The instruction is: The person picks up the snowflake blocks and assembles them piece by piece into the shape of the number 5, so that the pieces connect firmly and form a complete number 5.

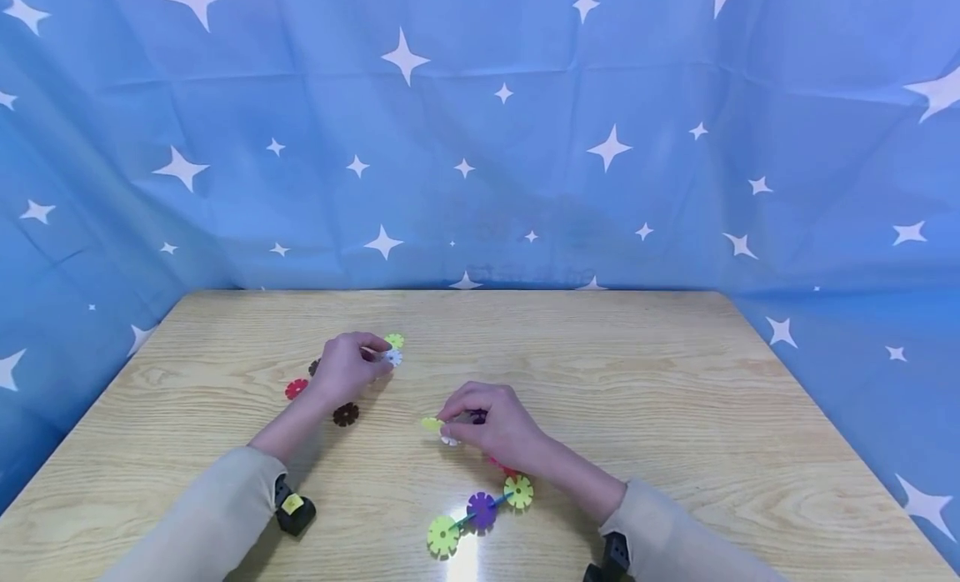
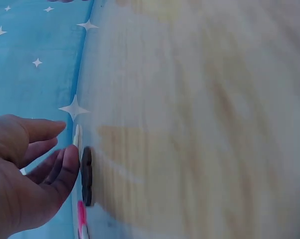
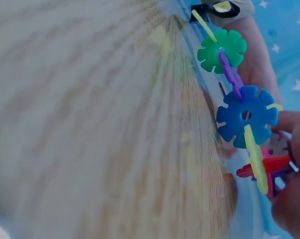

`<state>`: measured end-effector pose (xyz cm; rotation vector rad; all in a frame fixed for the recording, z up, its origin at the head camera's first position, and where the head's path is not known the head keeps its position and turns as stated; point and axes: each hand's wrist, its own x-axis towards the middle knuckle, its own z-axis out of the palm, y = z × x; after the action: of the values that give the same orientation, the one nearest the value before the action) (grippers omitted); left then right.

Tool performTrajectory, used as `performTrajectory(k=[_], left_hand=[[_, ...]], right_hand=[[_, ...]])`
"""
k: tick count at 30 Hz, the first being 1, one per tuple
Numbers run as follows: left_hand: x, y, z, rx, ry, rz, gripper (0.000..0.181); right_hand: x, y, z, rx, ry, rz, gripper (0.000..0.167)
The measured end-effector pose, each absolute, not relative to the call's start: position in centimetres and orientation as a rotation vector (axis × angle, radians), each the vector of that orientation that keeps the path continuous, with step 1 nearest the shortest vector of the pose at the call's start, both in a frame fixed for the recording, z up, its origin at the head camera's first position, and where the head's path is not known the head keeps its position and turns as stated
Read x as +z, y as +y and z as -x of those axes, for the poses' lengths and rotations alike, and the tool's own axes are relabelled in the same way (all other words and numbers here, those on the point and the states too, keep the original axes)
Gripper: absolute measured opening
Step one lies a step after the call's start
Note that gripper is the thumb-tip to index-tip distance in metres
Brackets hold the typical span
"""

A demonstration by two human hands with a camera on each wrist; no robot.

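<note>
My right hand (image 1: 495, 419) grips a chain of notched plastic discs over the middle of the table. The chain runs toward the front through a yellow-green disc (image 1: 518, 492), a purple disc (image 1: 482, 511) and another yellow-green disc (image 1: 443, 536). In the right wrist view, a blue disc (image 3: 247, 117) and a green disc (image 3: 222, 51) show in it, with a red disc (image 3: 269, 166) by the fingers. Farther back, my left hand (image 1: 348, 367) reaches to a white disc (image 1: 393, 357), its thumb and forefinger apart. A loose yellow-green disc (image 1: 394, 340) lies just beyond.
A red disc (image 1: 296, 389) and a dark brown disc (image 1: 346, 414) lie near the left forearm on the wooden table (image 1: 637, 373). Another brown disc (image 1: 313, 367) is partly behind the left hand. Blue star-patterned cloth (image 1: 480, 123) hangs behind the table.
</note>
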<state>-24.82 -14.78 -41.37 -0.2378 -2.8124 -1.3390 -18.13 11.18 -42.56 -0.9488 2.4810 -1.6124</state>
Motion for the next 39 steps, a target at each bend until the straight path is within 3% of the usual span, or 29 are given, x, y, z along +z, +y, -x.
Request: performTrajectory(k=[23, 39], left_hand=[[-41.3, -14.9, 25.5, -1.205, -2.884, 0.231, 0.025], [-41.3, -14.8, 23.5, -1.194, -2.947, 0.467, 0.021]], right_hand=[[-42.5, 10.5, 17.9, -1.599, 2.465, 0.988, 0.013], [-42.4, 10.7, 17.8, -1.574, 2.486, 0.89, 0.011]])
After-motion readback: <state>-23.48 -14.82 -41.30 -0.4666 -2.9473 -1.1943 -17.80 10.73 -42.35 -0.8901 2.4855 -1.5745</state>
